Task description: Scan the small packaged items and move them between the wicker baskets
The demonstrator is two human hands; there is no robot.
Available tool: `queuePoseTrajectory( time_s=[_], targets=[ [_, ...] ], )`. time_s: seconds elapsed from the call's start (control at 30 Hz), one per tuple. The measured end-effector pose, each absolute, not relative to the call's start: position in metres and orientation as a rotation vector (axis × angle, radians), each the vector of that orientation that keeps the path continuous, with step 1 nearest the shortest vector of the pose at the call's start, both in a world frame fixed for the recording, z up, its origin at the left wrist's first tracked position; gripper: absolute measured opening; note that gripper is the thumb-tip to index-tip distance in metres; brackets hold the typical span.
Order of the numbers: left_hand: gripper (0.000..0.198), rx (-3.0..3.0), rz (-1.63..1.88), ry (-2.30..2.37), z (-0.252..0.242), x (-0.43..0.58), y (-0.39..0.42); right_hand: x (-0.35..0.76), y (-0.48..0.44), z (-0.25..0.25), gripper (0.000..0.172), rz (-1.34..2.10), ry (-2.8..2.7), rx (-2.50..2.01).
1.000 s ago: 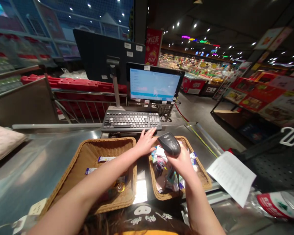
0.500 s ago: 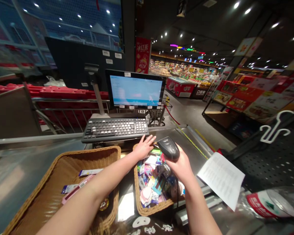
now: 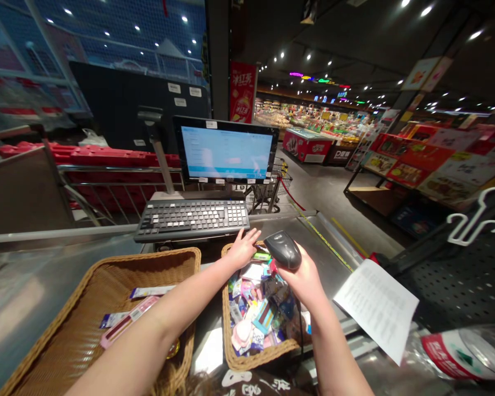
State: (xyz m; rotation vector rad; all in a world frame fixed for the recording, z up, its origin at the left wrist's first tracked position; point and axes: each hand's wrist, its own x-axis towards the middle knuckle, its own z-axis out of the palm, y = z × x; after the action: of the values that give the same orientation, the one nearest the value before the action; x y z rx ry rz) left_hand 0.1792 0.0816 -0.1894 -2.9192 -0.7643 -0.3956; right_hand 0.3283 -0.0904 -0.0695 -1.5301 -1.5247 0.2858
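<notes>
steel counter (image 3: 325, 264), read left to right. left wicker basket (image 3: 58, 291): only a few flat packets (image 3: 152, 291) on its floor, a pink one among them, the left forearm lying across it. left hand (image 3: 243, 248) open and empty, fingers spread, just short of the black keyboard (image 3: 192, 220), a lit monitor (image 3: 226, 149) behind that. right hand (image 3: 303, 283) clenched around a black handheld barcode scanner (image 3: 282, 249), held above the far end of the right wicker basket (image 3: 256, 358), which is heaped with small bright packets (image 3: 256, 313). tally as things lie: most packets in the right basket, few in the left. a loose printed sheet (image 3: 377, 311) lies further right.
</notes>
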Motion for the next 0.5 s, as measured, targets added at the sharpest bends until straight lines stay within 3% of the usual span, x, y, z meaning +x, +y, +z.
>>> queuePoseTrajectory(
  time_s=[0.5],
  targets=[
    [0.007,-2.959,-0.469,-0.798,-0.175,0.161,0.072,0.326,-0.095,-0.07,0.035,0.316,-1.538,-1.54]
  ],
)
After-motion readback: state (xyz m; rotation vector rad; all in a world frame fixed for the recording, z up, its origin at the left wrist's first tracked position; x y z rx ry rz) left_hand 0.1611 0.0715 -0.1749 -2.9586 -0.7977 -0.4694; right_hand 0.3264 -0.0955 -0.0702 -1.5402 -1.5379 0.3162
